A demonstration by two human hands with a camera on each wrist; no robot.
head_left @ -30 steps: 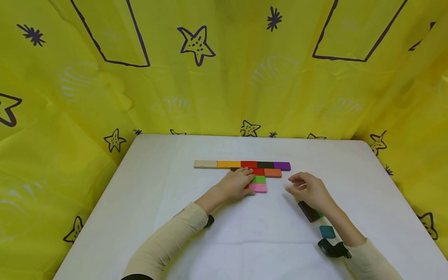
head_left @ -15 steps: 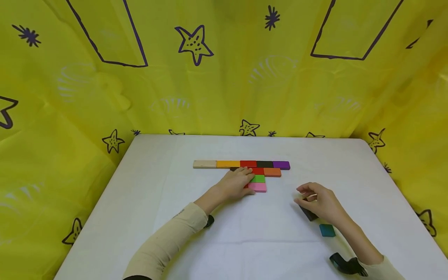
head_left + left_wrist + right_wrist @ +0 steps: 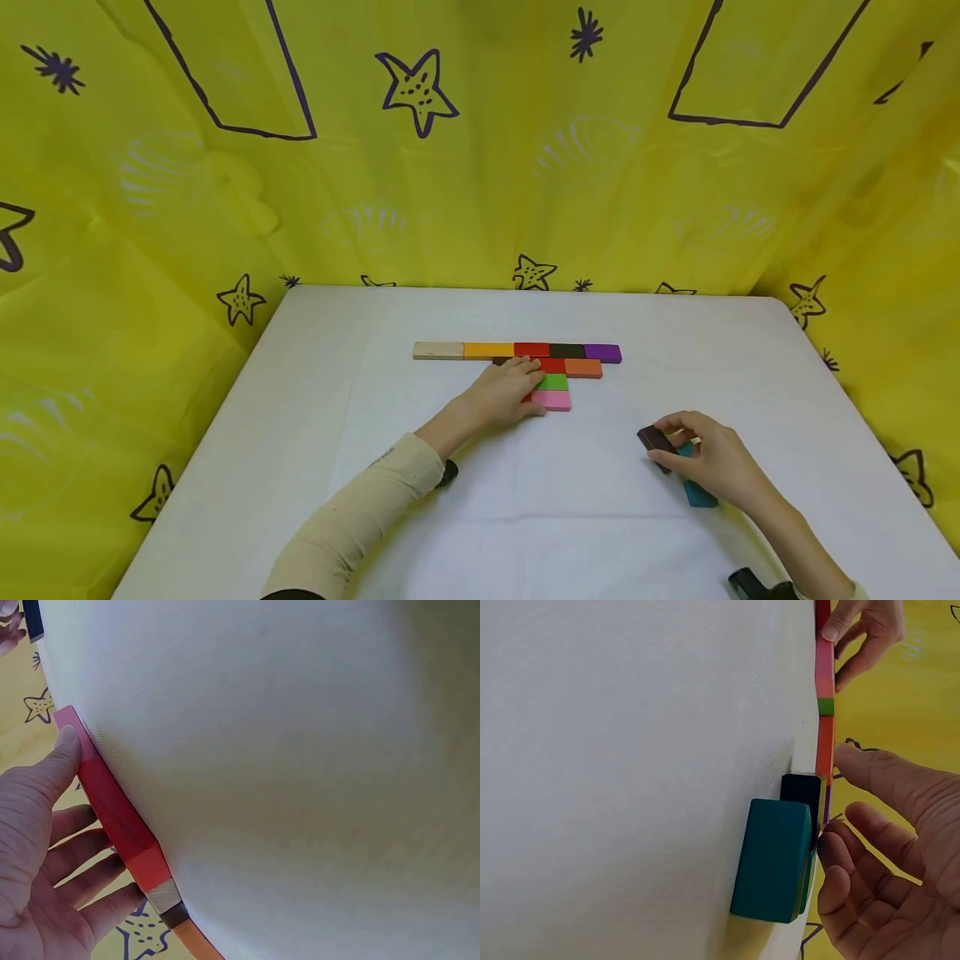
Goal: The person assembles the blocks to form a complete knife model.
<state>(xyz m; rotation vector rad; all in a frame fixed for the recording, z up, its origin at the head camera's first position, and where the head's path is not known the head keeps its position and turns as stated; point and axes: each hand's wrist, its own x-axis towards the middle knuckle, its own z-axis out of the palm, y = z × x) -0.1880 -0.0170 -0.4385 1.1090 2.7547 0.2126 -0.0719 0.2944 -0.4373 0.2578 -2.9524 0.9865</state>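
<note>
Flat coloured blocks form stepped rows on the white table. My left hand [image 3: 502, 396] rests on the nearer rows, its thumb at the pink block [image 3: 552, 401] and its fingers over a red block [image 3: 116, 806]. Part of those rows is hidden beneath it. At the right, my right hand [image 3: 712, 458] pinches a dark brown block [image 3: 654, 440] between thumb and fingers, low over the table. Under that hand lie a teal block [image 3: 772, 859] and a green-blue block [image 3: 686, 450], both partly covered.
The farthest row runs from a plain wood block [image 3: 438, 351] to a purple block [image 3: 603, 354]. An orange block [image 3: 583, 368] ends the second row. A yellow patterned cloth [image 3: 480, 183] hangs behind and beside the table [image 3: 360, 325].
My right hand has drawn back toward me and to the right, away from the rows, and has taken hold of the dark brown block. The left hand has stayed in place.
</note>
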